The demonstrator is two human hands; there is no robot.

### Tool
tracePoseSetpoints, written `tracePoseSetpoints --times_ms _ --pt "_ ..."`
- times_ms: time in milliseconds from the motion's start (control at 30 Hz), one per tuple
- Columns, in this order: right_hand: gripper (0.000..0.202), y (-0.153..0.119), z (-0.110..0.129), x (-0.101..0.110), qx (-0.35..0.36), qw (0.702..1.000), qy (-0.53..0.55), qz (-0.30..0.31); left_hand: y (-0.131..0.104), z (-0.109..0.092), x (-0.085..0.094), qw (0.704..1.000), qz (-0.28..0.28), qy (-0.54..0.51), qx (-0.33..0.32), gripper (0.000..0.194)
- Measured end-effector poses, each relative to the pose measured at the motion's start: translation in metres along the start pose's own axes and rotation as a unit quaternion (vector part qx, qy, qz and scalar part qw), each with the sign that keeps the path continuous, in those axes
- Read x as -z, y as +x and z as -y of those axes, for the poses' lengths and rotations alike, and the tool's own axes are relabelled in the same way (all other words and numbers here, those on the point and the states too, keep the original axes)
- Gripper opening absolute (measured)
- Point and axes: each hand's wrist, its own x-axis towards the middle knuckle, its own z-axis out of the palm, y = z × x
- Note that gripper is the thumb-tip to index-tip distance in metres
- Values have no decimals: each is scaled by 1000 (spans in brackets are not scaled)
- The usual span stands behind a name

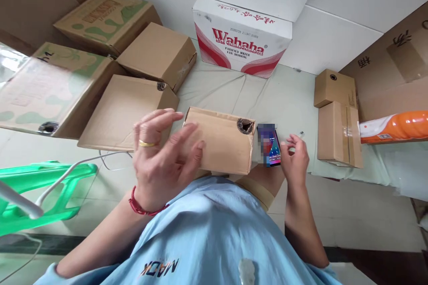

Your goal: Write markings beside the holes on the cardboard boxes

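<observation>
A small brown cardboard box [220,142] is in front of my body, with a dark-rimmed hole at its upper right corner. My left hand [163,147] hovers at the box's left side, fingers spread and slightly blurred; I cannot tell whether the fingertips touch it. A phone [273,147] with a lit screen, partly pixelated, is just right of the box. Beside the phone's right edge is my right hand [294,156], its fingers curled in and the thumb close to them. A tiny pale and dark bit shows by these fingertips, too small to name.
Several cardboard boxes [133,111] stand at the left. A white and red Wahaba water carton [242,40] is against the wall. Stacked small boxes [337,133] and an orange-wrapped roll [397,127] are at the right. A green plastic stool [76,187] is at lower left.
</observation>
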Motion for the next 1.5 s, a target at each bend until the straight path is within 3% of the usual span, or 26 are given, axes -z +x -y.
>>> tracePoseSetpoints --times_ms 67,167,267,367,500,600,733,833,900,1133,1333,1500 --pt "52 24 -26 6 -104 983 -150 5 6 -11 2 998 15 -23 -49 29" --pt "47 49 -49 10 -161 966 -198 37 14 -27 3 990 67 -59 -107 24" --pt "35 61 -56 8 -171 966 -187 52 20 -38 -4 984 117 -61 -118 17" --pt "24 70 -55 4 -179 971 -148 52 24 -39 -15 979 169 -32 -110 26" --pt "22 73 -48 8 -188 981 -42 -11 26 -34 -23 981 169 -18 -95 32" --pt "36 62 -32 18 -177 979 82 -58 23 -32 -22 983 155 -23 -95 30" --pt "52 43 4 31 -141 954 261 -47 21 -31 -22 985 142 -25 -97 30" --pt "44 30 39 35 -86 907 412 -15 22 -32 -24 986 136 -16 -96 29" --pt "34 23 62 34 -38 893 448 17 23 -32 -24 986 139 -13 -96 29" --pt "15 6 126 12 96 895 418 119 24 -34 -21 982 167 -18 -89 32" --pt "15 -5 146 -14 197 944 263 26 25 -35 -22 982 163 -12 -90 34" --pt "12 -13 147 -25 252 951 177 -38 24 -35 -21 982 167 -8 -88 36"
